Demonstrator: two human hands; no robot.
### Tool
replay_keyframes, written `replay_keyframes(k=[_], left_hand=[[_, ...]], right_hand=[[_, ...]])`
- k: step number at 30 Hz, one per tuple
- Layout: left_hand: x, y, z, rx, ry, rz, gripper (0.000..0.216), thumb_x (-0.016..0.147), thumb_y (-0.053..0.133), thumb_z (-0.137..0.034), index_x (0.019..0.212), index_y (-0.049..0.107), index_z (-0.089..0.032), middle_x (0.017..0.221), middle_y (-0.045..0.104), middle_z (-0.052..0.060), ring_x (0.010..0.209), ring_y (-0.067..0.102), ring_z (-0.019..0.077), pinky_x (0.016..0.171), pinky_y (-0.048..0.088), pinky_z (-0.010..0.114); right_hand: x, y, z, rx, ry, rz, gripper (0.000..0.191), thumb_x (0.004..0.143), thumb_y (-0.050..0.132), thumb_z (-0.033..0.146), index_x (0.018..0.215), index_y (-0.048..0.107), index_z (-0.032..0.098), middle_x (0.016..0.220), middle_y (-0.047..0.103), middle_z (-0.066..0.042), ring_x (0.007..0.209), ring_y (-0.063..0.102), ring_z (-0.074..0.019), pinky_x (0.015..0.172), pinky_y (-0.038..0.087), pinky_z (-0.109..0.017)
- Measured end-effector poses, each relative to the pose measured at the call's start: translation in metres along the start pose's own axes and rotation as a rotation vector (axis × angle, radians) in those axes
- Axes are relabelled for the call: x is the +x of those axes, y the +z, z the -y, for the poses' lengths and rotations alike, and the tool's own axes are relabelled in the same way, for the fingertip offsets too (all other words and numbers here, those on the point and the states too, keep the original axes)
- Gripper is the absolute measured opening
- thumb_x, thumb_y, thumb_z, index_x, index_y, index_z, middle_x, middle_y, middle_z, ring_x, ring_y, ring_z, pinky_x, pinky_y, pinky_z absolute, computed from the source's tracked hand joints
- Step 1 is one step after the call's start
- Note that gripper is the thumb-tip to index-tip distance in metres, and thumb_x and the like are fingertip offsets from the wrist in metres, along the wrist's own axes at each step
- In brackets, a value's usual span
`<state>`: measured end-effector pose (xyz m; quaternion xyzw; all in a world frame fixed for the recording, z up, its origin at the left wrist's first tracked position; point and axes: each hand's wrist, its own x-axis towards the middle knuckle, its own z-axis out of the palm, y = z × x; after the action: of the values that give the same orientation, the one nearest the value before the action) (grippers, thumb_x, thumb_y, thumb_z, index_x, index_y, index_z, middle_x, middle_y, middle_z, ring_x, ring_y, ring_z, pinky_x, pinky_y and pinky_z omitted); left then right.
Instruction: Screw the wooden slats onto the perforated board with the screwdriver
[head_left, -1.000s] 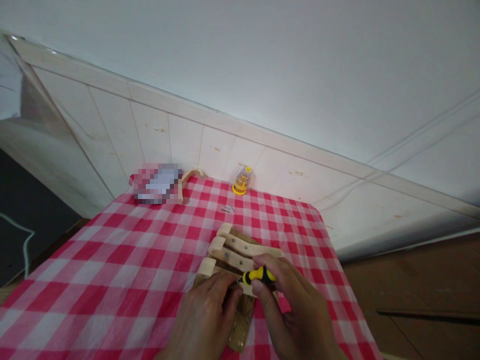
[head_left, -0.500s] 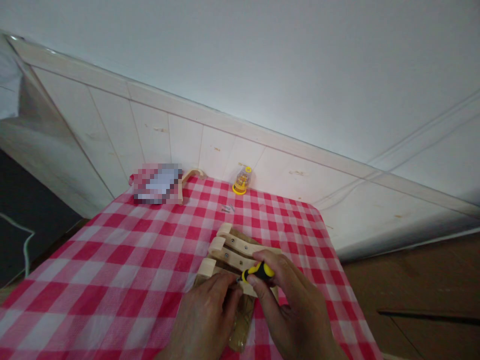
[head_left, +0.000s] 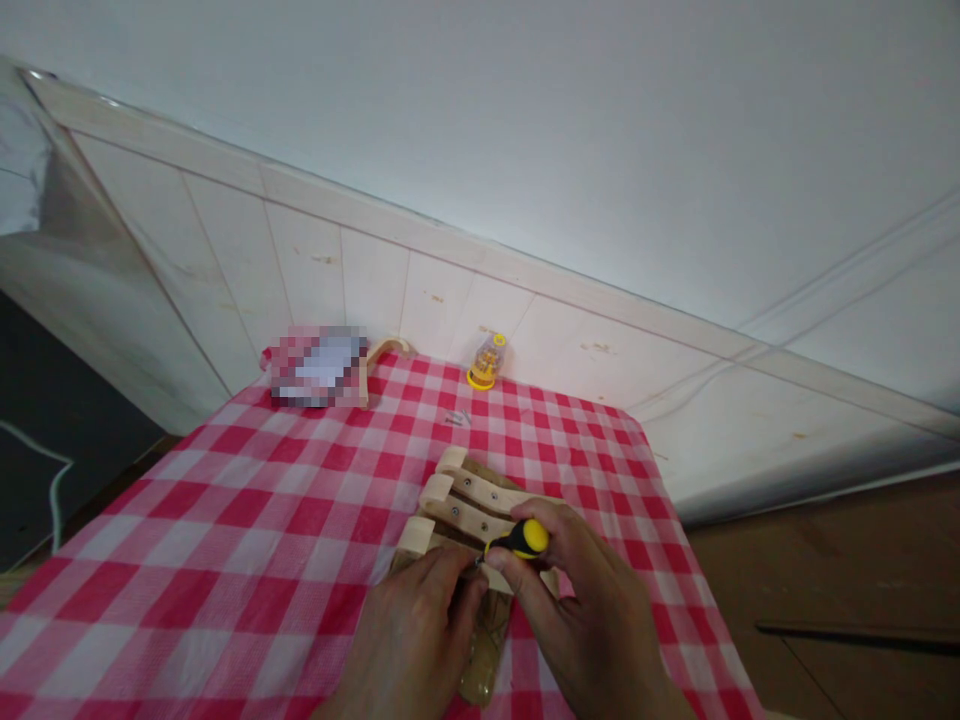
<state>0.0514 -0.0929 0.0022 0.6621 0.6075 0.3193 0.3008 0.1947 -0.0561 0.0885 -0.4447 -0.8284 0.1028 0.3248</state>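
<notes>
The right grip (head_left: 600, 600) is closed around a screwdriver (head_left: 533, 538); the left grip (head_left: 412, 615), half curled, touches a wooden hook (head_left: 415, 536), its hold unclear. A yellow-based case (head_left: 488, 362) stands by the worktop's (head_left: 300, 500) far edge.

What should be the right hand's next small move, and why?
Probably a slight turn of the screwdriver: the right hand grips it, its tip points down beside the left hand at the nearest wooden hook, and both farther hooks show screw heads.
</notes>
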Motion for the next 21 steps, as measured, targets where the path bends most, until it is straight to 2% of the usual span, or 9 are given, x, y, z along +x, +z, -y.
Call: replay_keyframes(k=[5,7,10,12,14,18,21], left_hand=[[-0.0001,0.0002,0.0012,0.002,0.023,-0.029,0.023,0.092,0.047,-0.018,0.1,0.068,-0.023,0.095,0.077,0.004,0.082,0.074,0.0198,0.071,0.058,0.03],[-0.0007,0.0002,0.0019,0.021,0.032,-0.053,0.024,0.092,0.048,-0.018,0.103,0.068,-0.023,0.096,0.077,0.004,0.083,0.074,0.0205,0.071,0.059,0.031],[-0.0016,0.0001,0.0029,0.036,0.057,-0.072,0.025,0.092,0.049,-0.017,0.107,0.068,-0.024,0.099,0.077,0.004,0.087,0.074,0.0207,0.073,0.06,0.032],[-0.0017,-0.0002,0.0029,0.04,0.059,-0.067,0.025,0.092,0.049,-0.017,0.107,0.068,-0.024,0.101,0.076,0.004,0.089,0.074,0.0207,0.076,0.06,0.033],[-0.0014,-0.0005,0.0026,0.047,0.053,-0.06,0.025,0.092,0.049,-0.017,0.107,0.069,-0.023,0.103,0.076,0.004,0.091,0.073,0.021,0.078,0.06,0.034],[-0.0007,-0.0003,0.002,0.062,0.047,-0.07,0.025,0.092,0.05,-0.018,0.106,0.069,-0.023,0.102,0.076,0.004,0.09,0.073,0.0206,0.077,0.061,0.033],[-0.0006,0.0006,0.0025,0.076,0.06,-0.081,0.025,0.092,0.049,-0.017,0.105,0.07,-0.023,0.101,0.077,0.004,0.089,0.074,0.0202,0.075,0.061,0.032]], right_hand=[[-0.0031,-0.0001,-0.0014,0.051,0.047,-0.011,0.016,0.086,0.063,0.017,0.1,0.056,0.023,0.086,0.069,-0.001,0.072,0.07,-0.015,0.064,0.059,-0.022],[-0.0042,0.0006,-0.0027,0.057,0.059,-0.015,0.02,0.087,0.063,0.017,0.105,0.057,0.024,0.088,0.071,-0.001,0.073,0.072,-0.0155,0.065,0.06,-0.022],[-0.0038,0.0016,-0.0041,0.088,-0.012,-0.013,0.029,0.09,0.06,0.015,0.116,0.056,0.026,0.097,0.073,-0.003,0.086,0.073,-0.0168,0.072,0.061,-0.024],[-0.0029,0.0014,-0.004,0.113,-0.056,-0.004,0.03,0.09,0.059,0.012,0.117,0.057,0.026,0.102,0.072,-0.003,0.094,0.072,-0.0169,0.08,0.061,-0.025],[-0.0027,-0.0002,-0.0033,0.123,-0.059,0.011,0.029,0.091,0.057,0.011,0.116,0.058,0.025,0.106,0.071,-0.004,0.099,0.07,-0.0168,0.084,0.06,-0.026],[-0.0058,-0.0054,-0.0024,0.105,-0.032,0.084,0.038,0.092,0.051,0.011,0.127,0.055,0.024,0.121,0.066,-0.008,0.113,0.065,-0.0191,0.093,0.058,-0.03],[-0.0087,-0.007,-0.0034,0.1,-0.036,0.127,0.041,0.093,0.049,0.01,0.132,0.052,0.026,0.123,0.066,-0.007,0.115,0.065,-0.0184,0.095,0.057,-0.03]])
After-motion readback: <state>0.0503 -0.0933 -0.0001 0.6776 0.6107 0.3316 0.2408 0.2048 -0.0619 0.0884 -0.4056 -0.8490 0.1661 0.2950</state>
